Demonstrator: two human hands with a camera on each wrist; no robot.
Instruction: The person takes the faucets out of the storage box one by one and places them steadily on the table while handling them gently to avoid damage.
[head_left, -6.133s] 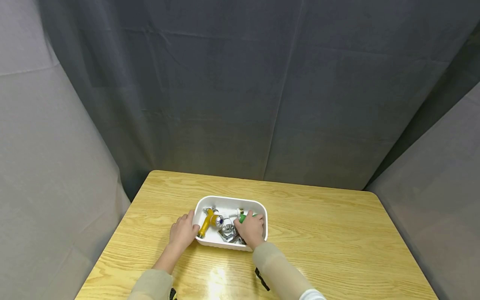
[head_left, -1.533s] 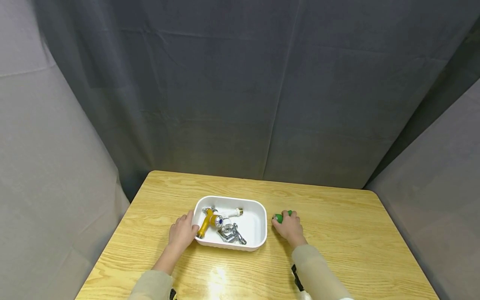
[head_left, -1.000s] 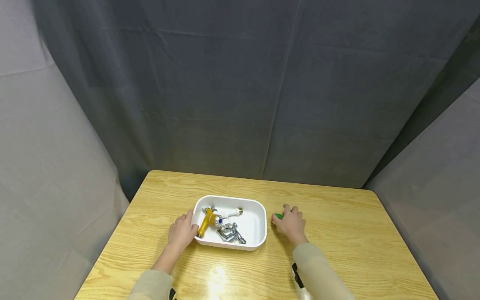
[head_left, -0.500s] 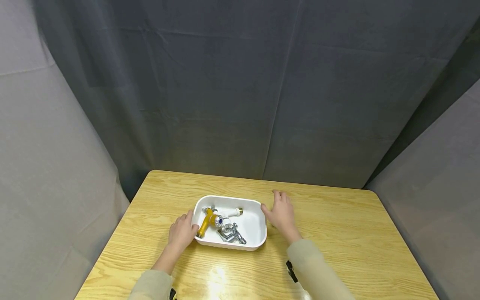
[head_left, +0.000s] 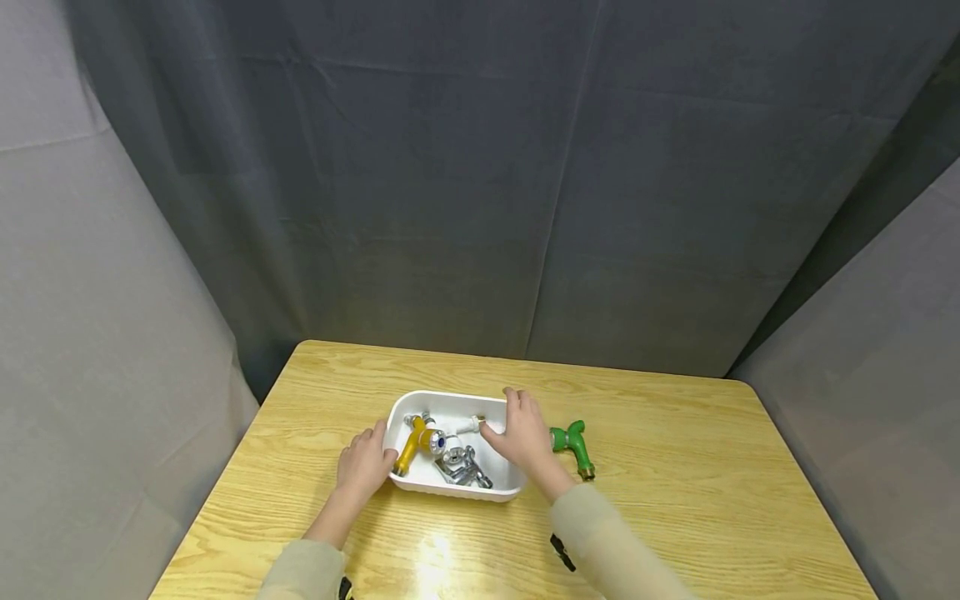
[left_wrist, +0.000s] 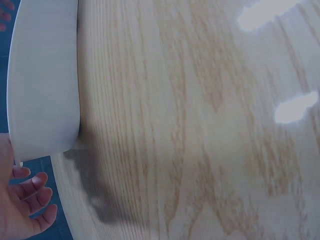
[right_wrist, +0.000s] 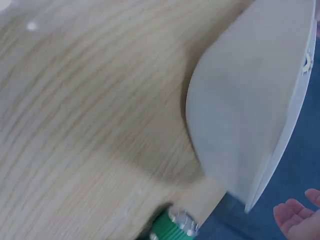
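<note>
A white plastic tub (head_left: 420,487) on the table holds a yellow tap (head_left: 408,450), a white tap (head_left: 469,426) with a brass threaded end, and chrome tap parts (head_left: 465,472). My left hand (head_left: 363,461) holds the tub's left rim, thumb over the edge and fingers along the outside. My right hand (head_left: 522,432) hovers over the tub's right end, fingers spread and nothing in them; it hides that part of the rim. A green tap (head_left: 577,446) lies on the table just right of the tub, its ribbed green knob (right_wrist: 170,227) showing in the right wrist view.
The wooden table (head_left: 675,483) extends to the right of the green tap and in front of the tub. A dark grey curtain (head_left: 450,208) hangs behind the table, with lighter grey cloth (head_left: 112,333) at the sides.
My right hand carried the green tap out of the tub, laid it on the table at the right and let go. It has moved back left over the tub. My left hand stayed put.
</note>
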